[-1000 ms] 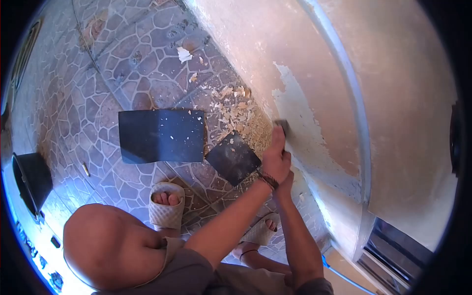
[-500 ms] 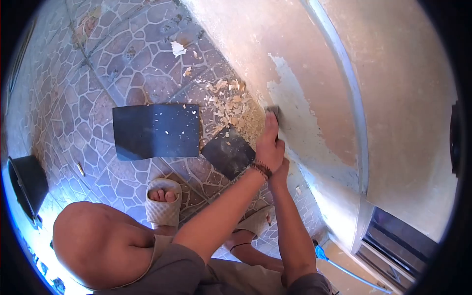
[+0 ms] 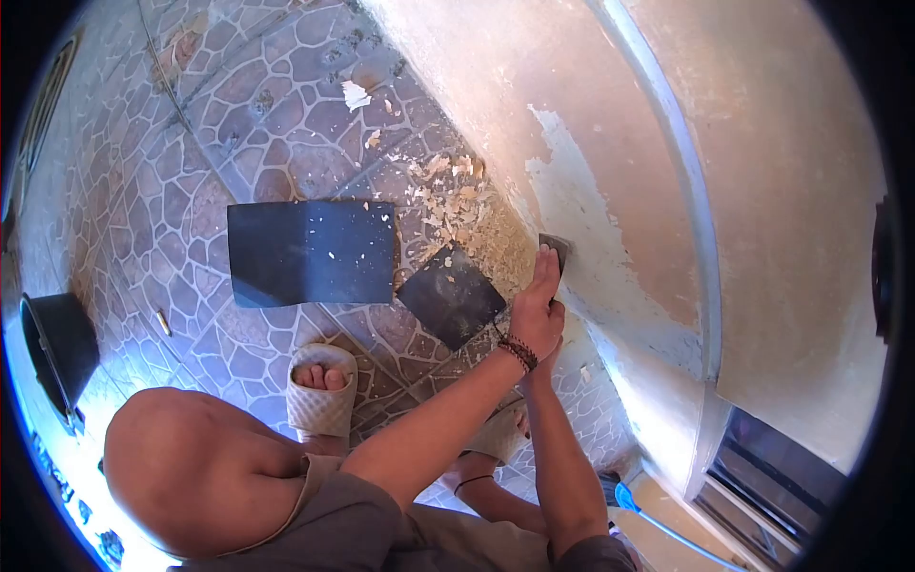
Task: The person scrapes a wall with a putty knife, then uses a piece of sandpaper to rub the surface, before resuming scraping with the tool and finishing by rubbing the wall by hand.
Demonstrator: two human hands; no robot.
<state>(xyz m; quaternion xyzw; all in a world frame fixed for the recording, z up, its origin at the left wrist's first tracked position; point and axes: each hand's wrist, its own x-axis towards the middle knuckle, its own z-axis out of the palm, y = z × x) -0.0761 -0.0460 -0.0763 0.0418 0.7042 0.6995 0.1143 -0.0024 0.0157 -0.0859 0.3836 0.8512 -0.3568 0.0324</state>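
Both my hands are together low on the wall [image 3: 658,191], around a dark flat-bladed scraper [image 3: 556,250]. My left hand [image 3: 538,310], with a braided bracelet at the wrist, presses its outstretched fingers along the blade. Underneath and behind it is my right hand [image 3: 555,349], mostly hidden, apparently closed around the handle. The blade touches the wall beside a pale bare patch [image 3: 581,195] with ragged edges. Peeled paint flakes and dust [image 3: 467,210] lie on the floor at the wall's foot.
A black rectangular sheet [image 3: 310,255] and a smaller black sheet [image 3: 452,297] lie on the stone-patterned floor. A black bucket [image 3: 62,348] stands at the left. My slippered foot [image 3: 322,386] is near the sheets. A blue-handled item [image 3: 629,500] lies lower right, near a louvred opening [image 3: 772,462].
My two hands and the scraper have slid down the wall toward me, along the bare patch. The view has shifted slightly; the sheets and flakes stay in place.
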